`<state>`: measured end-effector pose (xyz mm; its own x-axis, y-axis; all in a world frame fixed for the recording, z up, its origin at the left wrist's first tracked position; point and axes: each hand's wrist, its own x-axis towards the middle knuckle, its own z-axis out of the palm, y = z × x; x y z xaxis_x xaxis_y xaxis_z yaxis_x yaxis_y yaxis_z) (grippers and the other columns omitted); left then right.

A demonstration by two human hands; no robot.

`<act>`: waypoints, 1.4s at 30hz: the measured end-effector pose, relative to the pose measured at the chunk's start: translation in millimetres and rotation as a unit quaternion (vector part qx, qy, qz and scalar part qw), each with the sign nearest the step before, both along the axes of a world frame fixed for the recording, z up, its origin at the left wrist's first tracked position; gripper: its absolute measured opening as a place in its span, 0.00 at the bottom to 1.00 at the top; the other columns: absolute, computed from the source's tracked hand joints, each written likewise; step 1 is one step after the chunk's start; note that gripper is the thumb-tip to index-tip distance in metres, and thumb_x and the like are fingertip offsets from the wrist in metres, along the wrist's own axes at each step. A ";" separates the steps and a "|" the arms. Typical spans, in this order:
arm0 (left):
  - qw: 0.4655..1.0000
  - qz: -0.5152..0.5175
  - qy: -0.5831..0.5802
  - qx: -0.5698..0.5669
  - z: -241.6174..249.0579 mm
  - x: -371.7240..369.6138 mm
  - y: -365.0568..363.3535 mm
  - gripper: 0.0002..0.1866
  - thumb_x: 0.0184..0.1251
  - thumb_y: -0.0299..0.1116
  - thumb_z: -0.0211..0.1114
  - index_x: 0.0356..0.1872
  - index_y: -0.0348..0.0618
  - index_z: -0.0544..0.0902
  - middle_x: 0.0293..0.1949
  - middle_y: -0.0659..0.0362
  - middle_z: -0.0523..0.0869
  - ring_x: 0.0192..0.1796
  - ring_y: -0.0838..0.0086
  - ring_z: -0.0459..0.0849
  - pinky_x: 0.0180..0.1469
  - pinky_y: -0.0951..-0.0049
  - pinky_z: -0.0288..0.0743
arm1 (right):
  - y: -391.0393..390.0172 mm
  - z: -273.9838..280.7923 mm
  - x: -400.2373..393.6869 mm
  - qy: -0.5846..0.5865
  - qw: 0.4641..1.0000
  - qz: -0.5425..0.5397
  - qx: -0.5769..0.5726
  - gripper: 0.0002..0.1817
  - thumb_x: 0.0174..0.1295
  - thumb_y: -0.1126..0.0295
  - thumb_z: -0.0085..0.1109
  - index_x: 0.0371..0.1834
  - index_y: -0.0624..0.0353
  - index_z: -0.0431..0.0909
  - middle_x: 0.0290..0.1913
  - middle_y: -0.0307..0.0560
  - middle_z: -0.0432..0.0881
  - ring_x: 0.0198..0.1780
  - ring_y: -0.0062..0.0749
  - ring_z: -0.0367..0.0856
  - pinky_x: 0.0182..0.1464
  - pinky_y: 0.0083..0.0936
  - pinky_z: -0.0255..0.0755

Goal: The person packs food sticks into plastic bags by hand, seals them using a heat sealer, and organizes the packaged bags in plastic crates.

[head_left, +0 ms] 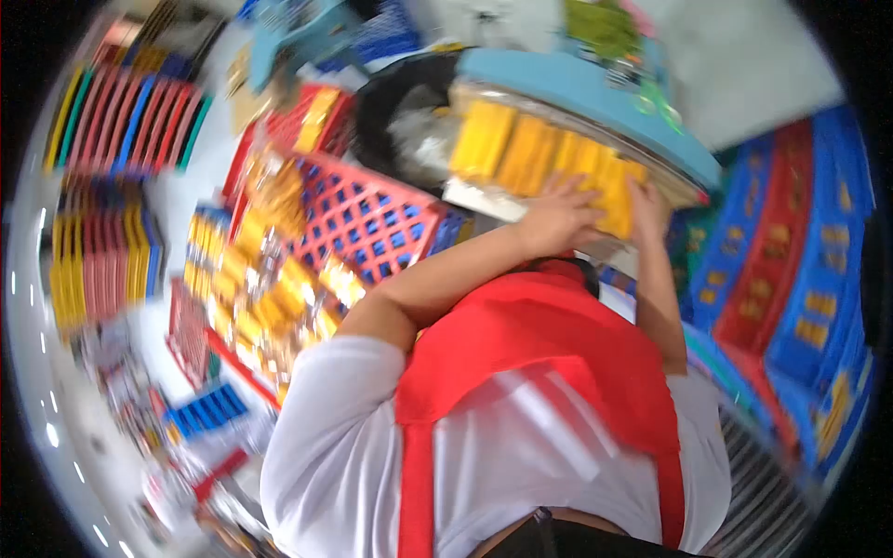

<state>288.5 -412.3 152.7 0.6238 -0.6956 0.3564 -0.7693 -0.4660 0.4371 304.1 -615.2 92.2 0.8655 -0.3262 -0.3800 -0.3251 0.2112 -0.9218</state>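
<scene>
A row of yellow packs (526, 153) stands side by side along the front of a light-blue machine or stand (595, 98). My left hand (563, 216) lies over the packs toward the right of the row, its fingers bent against them. My right hand (649, 209) grips the right end, with a yellow pack (615, 197) between the two hands. Motion blur hides the exact finger contact and any printing on the packs. A pale ledge (484, 198) shows under the row.
On the left, a red lattice crate (367, 219) stands beside many wrapped yellow packs (279, 298). Behind it is a black bin (377, 116) holding clear plastic (420, 130). Blue and red crates (777, 242) are stacked at right. More coloured crates (102, 251) stand far left.
</scene>
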 end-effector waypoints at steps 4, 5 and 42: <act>0.983 0.081 -0.005 -0.164 13.9 -2.7 67.3 0.09 0.53 0.35 0.60 0.27 0.39 0.78 0.36 0.57 0.79 0.47 0.59 0.71 0.49 0.63 0.64 | -8.7 9.9 -4.0 -0.058 0.998 0.013 -0.023 0.22 0.61 0.60 0.46 0.51 0.67 0.66 0.47 0.48 0.72 0.48 0.31 0.72 0.48 0.25 0.66; 0.981 0.106 -0.010 -0.164 9.5 -8.3 90.4 0.09 0.53 0.35 0.60 0.27 0.39 0.78 0.36 0.57 0.79 0.47 0.59 0.71 0.49 0.63 0.64 | -10.2 19.2 -5.9 -0.059 0.997 0.004 -0.042 0.24 0.60 0.62 0.49 0.53 0.71 0.63 0.51 0.51 0.70 0.50 0.31 0.70 0.51 0.23 0.64; 0.873 0.468 0.137 0.004 62.7 -94.3 348.5 0.42 0.40 0.31 0.65 0.61 0.47 0.55 0.46 0.51 0.72 0.48 0.59 0.72 0.48 0.66 0.67 | 297.8 69.4 53.2 0.202 0.789 0.521 0.257 0.25 0.61 0.49 0.38 0.51 0.57 0.62 0.43 0.52 0.75 0.35 0.37 0.77 0.34 0.29 0.73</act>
